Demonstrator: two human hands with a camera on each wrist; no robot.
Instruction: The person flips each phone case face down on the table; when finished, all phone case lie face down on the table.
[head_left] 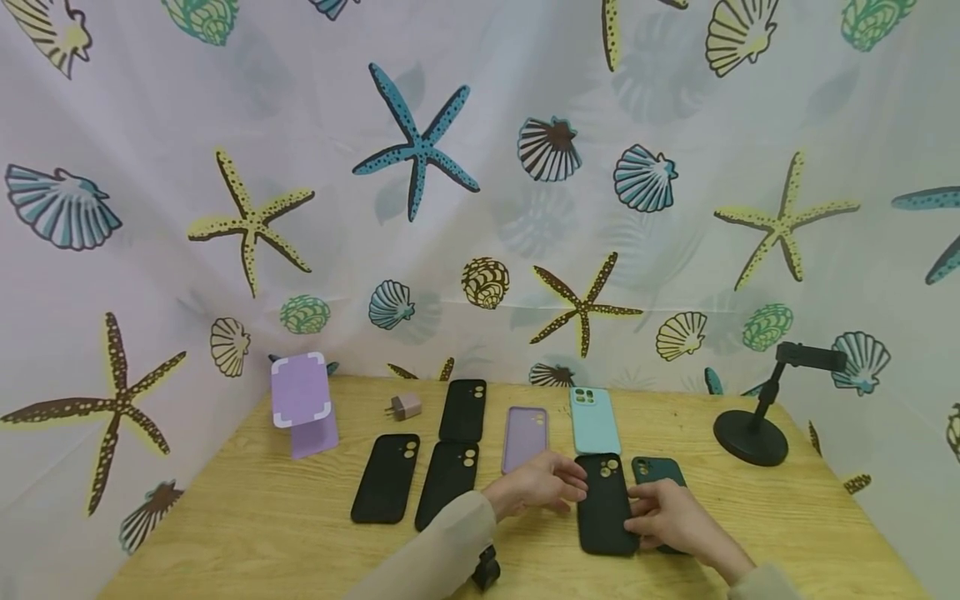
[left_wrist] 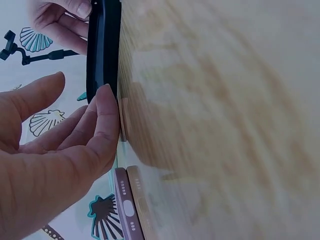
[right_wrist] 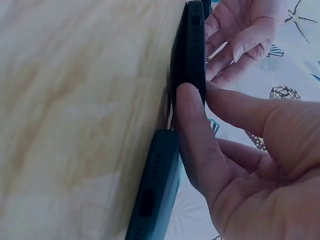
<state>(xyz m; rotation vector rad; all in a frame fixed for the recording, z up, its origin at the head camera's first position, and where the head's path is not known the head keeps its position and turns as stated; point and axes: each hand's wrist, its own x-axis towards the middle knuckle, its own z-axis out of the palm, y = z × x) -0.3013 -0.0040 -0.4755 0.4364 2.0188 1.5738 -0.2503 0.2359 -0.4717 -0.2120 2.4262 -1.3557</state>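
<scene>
Fingers point(right_wrist: 194, 112) of the right hand point(head_left: 675, 518) pinch a black case point(head_left: 606, 521), partly hiding a teal one point(head_left: 660, 470); left fingers point(left_wrist: 106, 122) relaxed.

Four black rectangular phone cases point(head_left: 606, 518): solid
Dark-teal rectangular phone case point(head_left: 660, 470): solid where visible
Flat yellow-tan wood tabletop point(head_left: 247, 533): brown grain
White cloth backdrop point(head_left: 480, 227): starfish, shells in blue, yellow, brown, green

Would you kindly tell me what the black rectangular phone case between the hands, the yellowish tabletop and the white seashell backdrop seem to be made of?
Black rectangular phone case: probably silicone or flexible plastic, matte, given its dull surface.
Yellowish tabletop: wood or printed laminate, smooth; the grain leaves both open.
White seashell backdrop: likely thin fabric, low in sheen, hanging in soft folds.
</scene>
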